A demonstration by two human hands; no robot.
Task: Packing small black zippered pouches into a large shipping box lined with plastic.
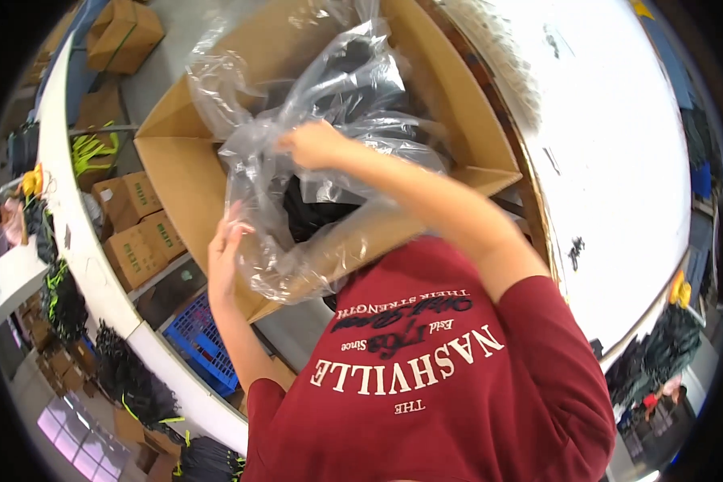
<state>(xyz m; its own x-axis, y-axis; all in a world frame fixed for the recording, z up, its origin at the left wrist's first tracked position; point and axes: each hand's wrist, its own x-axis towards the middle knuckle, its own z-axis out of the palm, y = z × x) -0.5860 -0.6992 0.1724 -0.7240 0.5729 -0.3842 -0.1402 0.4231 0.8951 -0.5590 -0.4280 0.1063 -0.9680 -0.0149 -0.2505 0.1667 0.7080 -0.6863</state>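
A clear plastic bag (352,76) lines a large open cardboard box (478,120) in front of me. Inside the bag lie black items (317,210), whose kind I cannot make out through the film. My right hand (317,145) reaches across above the box, its fingers closed on a gathered part of the bag. At the box's near left side, my left hand (226,245) is raised with fingers stretched upward. It is beside the bag's loose edge, and whether it touches the film is hard to tell.
A white tabletop (618,161) curves along the right. On the left, a white counter edge (96,257) runs past stacked cardboard cartons (140,245) and a blue plastic crate (205,337). Bundles of black cords (136,377) hang beyond it. Another strapped carton (123,36) stands at the far left.
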